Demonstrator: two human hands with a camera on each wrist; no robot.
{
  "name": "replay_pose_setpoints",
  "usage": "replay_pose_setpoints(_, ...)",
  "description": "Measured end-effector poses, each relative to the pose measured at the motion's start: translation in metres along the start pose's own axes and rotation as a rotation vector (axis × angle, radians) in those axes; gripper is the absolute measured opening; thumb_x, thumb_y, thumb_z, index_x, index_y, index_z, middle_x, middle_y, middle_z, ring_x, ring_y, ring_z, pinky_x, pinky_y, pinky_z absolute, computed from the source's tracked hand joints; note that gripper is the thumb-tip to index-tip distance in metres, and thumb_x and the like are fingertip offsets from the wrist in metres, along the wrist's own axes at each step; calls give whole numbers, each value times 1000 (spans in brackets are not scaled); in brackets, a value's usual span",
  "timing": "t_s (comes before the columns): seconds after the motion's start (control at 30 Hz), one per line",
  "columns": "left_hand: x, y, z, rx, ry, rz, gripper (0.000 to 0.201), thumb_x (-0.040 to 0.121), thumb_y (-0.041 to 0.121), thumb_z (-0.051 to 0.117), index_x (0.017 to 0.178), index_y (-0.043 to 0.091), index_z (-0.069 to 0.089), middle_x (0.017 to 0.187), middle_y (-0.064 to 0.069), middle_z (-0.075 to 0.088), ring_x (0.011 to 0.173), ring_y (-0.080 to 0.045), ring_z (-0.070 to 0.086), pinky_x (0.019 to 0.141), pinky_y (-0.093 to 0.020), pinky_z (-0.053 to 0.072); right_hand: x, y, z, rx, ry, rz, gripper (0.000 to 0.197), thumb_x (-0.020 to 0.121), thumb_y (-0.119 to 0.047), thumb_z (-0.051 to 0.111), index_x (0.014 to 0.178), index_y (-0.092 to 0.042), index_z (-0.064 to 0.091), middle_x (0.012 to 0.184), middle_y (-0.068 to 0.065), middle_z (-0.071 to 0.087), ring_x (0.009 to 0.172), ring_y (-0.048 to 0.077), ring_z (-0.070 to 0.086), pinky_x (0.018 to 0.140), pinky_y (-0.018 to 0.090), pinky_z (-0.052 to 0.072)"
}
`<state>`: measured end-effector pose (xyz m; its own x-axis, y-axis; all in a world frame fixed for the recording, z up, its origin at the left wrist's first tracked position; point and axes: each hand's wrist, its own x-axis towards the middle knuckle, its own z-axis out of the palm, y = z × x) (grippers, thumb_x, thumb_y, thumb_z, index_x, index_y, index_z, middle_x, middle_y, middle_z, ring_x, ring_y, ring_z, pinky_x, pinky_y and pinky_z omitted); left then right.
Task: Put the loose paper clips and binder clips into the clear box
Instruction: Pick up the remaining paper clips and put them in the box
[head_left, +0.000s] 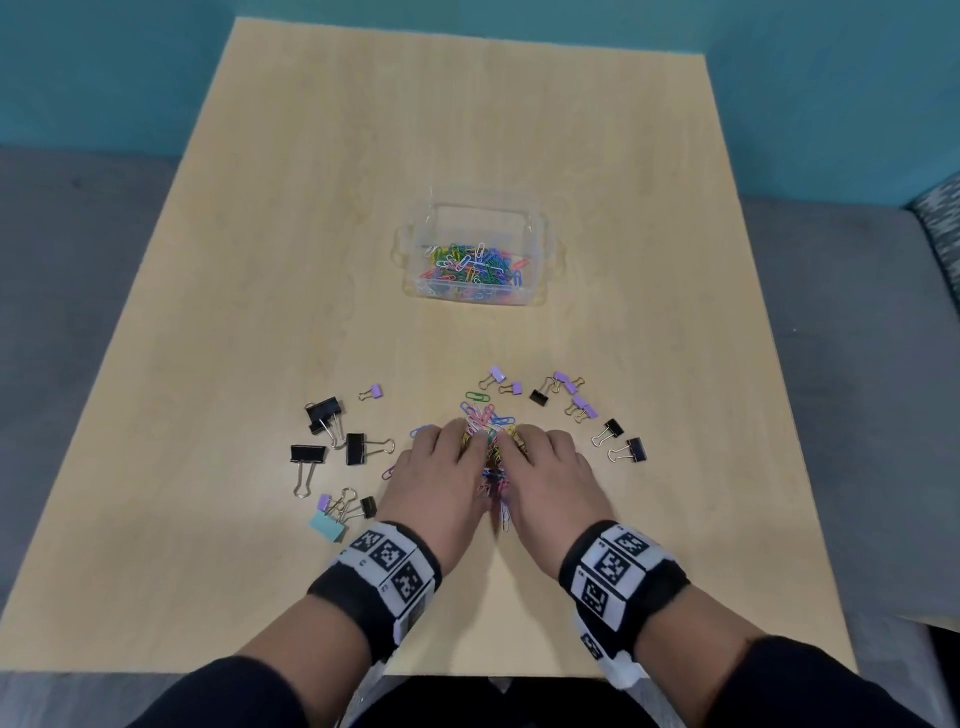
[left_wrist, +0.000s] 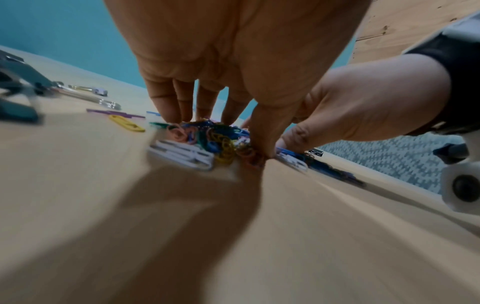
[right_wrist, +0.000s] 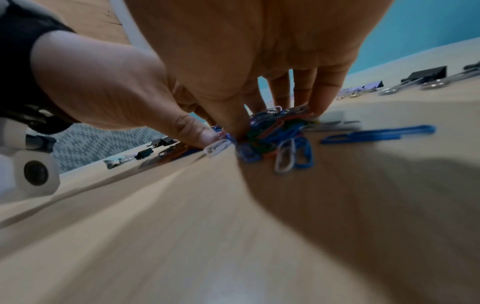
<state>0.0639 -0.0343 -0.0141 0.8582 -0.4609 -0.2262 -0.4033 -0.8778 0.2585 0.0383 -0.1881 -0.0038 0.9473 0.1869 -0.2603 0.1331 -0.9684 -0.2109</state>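
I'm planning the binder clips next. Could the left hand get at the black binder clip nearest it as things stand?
Probably yes: the black binder clip lies in the open just beside the left hand, nothing between, though that hand is now cupping the paper clips.

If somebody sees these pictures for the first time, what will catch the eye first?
First, the left hand and the right hand, pressed side by side around a heap of coloured paper clips near the front of the table. Then the clear box farther back, already holding clips, and the binder clips scattered on both sides.
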Motion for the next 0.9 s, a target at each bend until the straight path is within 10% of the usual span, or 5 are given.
replay_pose_setpoints(0.2, 10, -1, -2, 0, 9, 27, 27, 75, 15, 59, 102, 18, 54, 102, -6, 49, 85, -27, 41, 68, -41, 49, 15, 2, -5, 4, 10, -65, 39, 61, 2, 59, 96, -14, 54, 93, 8, 52, 81, 30, 45, 60, 39, 44)
replay_pose_setpoints(0.37, 12, -3, -4, 5, 21, 67, 30, 62, 1, 67, 79, 18, 50, 84, -5, 46, 70, -24, 39, 56, -40, 46, 17, 2, -12, 29, -40, -61, 37, 66, 7, 53, 97, -13, 52, 95, 9, 48, 86, 30, 43, 64, 41, 44)
replay_pose_setpoints(0.9, 4, -14, -11, -261, 78, -109, 11, 72, 0, 64, 73, 10, 60, 77, -6, 51, 67, -31, 51, 54, -41, 47, 12, 18, -10, -24, -33, -105, 61, 51, -7, 85, 80, -24, 34, 73, -4, 43, 59, 13, 27, 46, 24, 23)
